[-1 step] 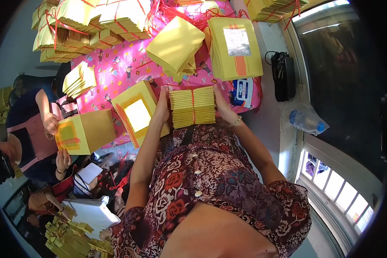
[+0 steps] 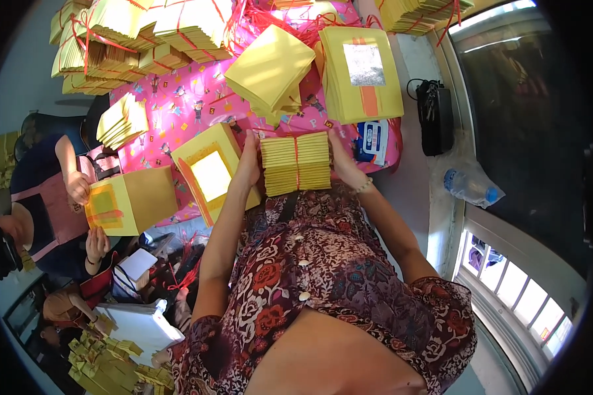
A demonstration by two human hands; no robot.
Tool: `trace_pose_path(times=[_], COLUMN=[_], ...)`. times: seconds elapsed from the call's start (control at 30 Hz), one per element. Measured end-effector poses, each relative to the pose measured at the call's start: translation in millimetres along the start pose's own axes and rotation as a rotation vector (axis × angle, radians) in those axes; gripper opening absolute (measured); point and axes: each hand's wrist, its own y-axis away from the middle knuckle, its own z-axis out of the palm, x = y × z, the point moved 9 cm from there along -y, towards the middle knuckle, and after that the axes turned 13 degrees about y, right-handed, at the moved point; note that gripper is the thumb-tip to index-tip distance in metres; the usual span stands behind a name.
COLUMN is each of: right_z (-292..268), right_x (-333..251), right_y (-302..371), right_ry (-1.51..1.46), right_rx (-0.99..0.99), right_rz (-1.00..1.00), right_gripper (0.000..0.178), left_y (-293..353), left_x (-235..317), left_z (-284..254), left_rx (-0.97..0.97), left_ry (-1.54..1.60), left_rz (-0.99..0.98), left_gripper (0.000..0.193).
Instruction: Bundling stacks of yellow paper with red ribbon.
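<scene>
A ribbon-tied yellow bundle (image 2: pixel 280 168) lay just before the person's body, gripped between the left hand (image 2: pixel 248 161) and right hand (image 2: pixel 346 164), one at each end. Almost nothing had shifted since the previous frame, so the hold seemed steady. What supported the bundle underneath was hidden, as were some fingertips. Left of it, the forearm partly covered a yellow stack with a white panel (image 2: pixel 214 176), washed out by glare. Beyond the bundle sat loose yellow sheets (image 2: pixel 270 69); farther off, tied heaps (image 2: pixel 191 29) were cut off above.
</scene>
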Motion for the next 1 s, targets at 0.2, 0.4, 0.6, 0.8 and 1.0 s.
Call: trace_pose_path(times=[0.2, 0.4, 0.6, 0.8, 1.0], right_z=[-14.0, 2.2, -2.9, -5.1, -8.6], right_x=[4.8, -11.9, -6.2, -1.2, 5.7], right_y=[8.5, 22.8, 19.5, 18.8, 13.6], right_ry=[0.589, 0.668, 0.692, 0.696, 0.612], right_rx=[0.095, 0.000, -0.021, 0.027, 0.068], right_rz=[-0.339, -0.338, -0.298, -0.304, -0.277], right_gripper=[0.057, 0.057, 0.057, 0.058, 0.059], left_y=[19.8, 28.8, 38.2, 36.8, 41.0], left_x=[-0.3, -18.2, -18.1, -17.1, -8.0], left_z=[12.4, 5.4, 6.1, 4.3, 12.8], left_rx=[-0.193, -0.113, -0.045, -0.133, -0.157], left_ry=[-0.400, -0.284, -0.404, -0.490, -0.517], left_rz=[0.201, 0.199, 0.352, 0.442, 0.429], left_gripper=[0.060, 0.064, 0.059, 0.059, 0.060])
